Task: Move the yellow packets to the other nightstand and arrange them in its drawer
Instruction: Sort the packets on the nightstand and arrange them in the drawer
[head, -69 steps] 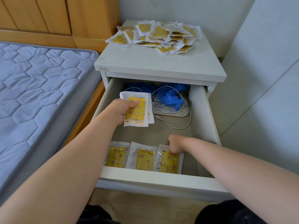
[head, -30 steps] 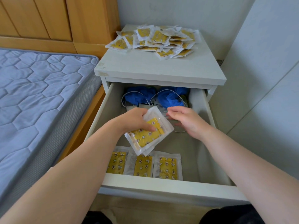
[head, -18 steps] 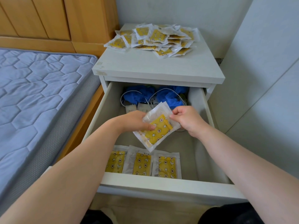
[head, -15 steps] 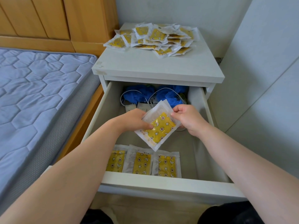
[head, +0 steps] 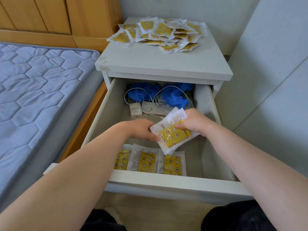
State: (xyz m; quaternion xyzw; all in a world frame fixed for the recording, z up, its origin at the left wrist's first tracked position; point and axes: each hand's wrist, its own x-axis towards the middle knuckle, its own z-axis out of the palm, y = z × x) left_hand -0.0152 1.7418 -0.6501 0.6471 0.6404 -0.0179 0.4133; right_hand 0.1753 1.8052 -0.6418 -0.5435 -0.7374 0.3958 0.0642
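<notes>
Our left hand (head: 141,130) and right hand (head: 195,124) pinch a few yellow packets (head: 173,135) above the drawer (head: 166,182), where a row of three (head: 148,161) lies at the front; the large pile (head: 163,35) on the nightstand (head: 158,64) awaits sorting.

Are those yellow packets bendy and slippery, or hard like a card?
Probably bendy: the held packets have thin, crinkly clear edges. Likely light: the left hand and right hand hold them by pinching only. Maybe slippery: the glossy wrappers in the pile on the nightstand lie splayed over each other.
</notes>
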